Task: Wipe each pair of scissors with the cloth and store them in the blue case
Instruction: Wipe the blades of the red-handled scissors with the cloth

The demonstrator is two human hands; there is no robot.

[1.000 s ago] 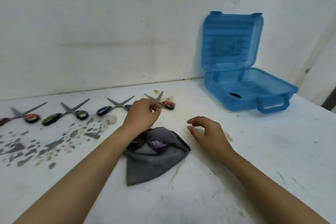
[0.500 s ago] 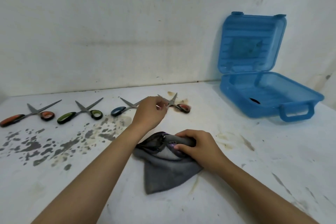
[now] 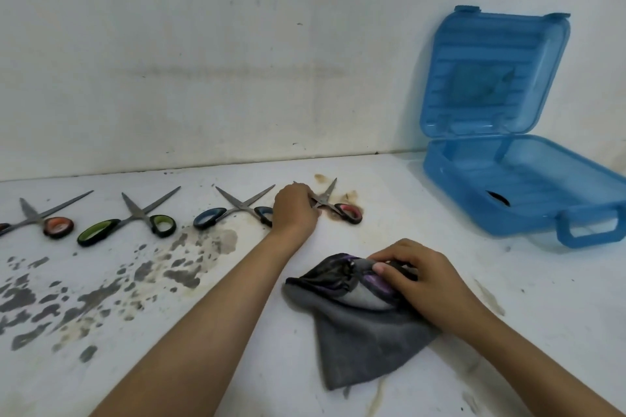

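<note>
While four pairs of scissors lie in a row along the back of the white desk (image 3: 508, 298), the left hand (image 3: 295, 210) is seen reaching to the rightmost pair, the red-handled scissors (image 3: 335, 206). Its fingers are curled over the near handle and blade pivot of that pair, which rests on the desk with its blades spread; whether the pair is actually gripped or only touched cannot be told. Just left of this hand lie the blue-handled scissors (image 3: 233, 211), then the green-handled scissors (image 3: 135, 220), and at the far left the orange-handled scissors (image 3: 44, 218), all with blades open and pointing toward the wall (image 3: 237, 61).

The right hand (image 3: 423, 278) is placed on the grey cloth (image 3: 359, 325), which lies crumpled on the desk in front of the scissors; the fingers are curled into its bunched upper folds and a fold is pinched between thumb and fingers.

The blue case (image 3: 501, 186) stands at the right rear of the desk, well apart from both hands, with its lid raised upright against the wall and its handle toward the viewer. A small dark object (image 3: 497, 198) is seen inside the tray. Dark grey stains (image 3: 101, 288) are spread over the left part of the desk.
</note>
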